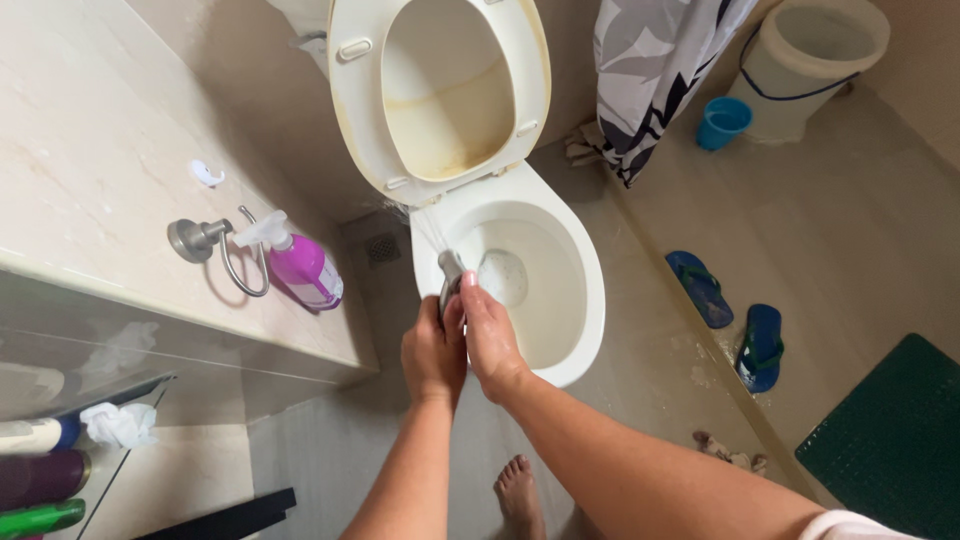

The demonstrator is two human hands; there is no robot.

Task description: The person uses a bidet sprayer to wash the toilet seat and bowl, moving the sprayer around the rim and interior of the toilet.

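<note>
- Left hand (pixel 432 350) and right hand (pixel 490 340): both wrapped together around a grey bidet sprayer (pixel 450 272), held over the near-left rim of the toilet bowl (pixel 580 300), water jetting toward the raised seat (pixel 360 110).
- Surface and room: beige tiled floor (pixel 860 220), stained beside the bowl; beige tiled wall (pixel 90 160) with a metal ring holder (pixel 215 245).
- Containers: purple spray bottle (pixel 303 268) hanging in the ring; white bucket (pixel 815 60) and small blue cup (pixel 722 122) at far right.
- Other items: patterned curtain (pixel 650 70), blue flip-flops (pixel 730 320), dark green mat (pixel 895 440).
</note>
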